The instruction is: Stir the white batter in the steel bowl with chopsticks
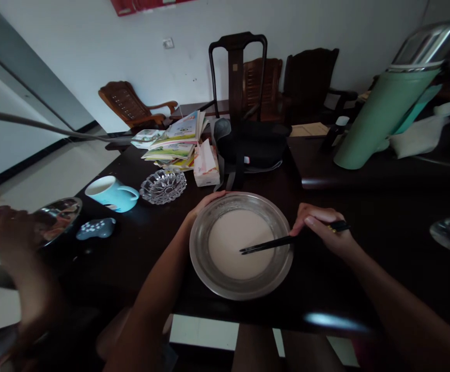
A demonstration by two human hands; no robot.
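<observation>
A wide metal bowl [200, 258] stands at the table's front edge, with a smooth whitish liquid [234, 232] inside. My left hand [208, 199] is curled round the bowl's far left side; its fingertips are partly hidden behind the rim. Black chopsticks [269, 244] are in the closed fingers of my right hand [320, 222], just right of the bowl. They slant over the right rim, close together, and their tips are at the surface of the liquid.
Left of the bowl are a glass dish [163, 187], a light blue mug [112, 194] and a grey game controller [96, 228]. Another person's hand [10, 232] is by a second metal bowl [75, 209]. Behind stand tissues [206, 165], books [174, 147], a black bag [253, 144] and a green thermos [383, 113].
</observation>
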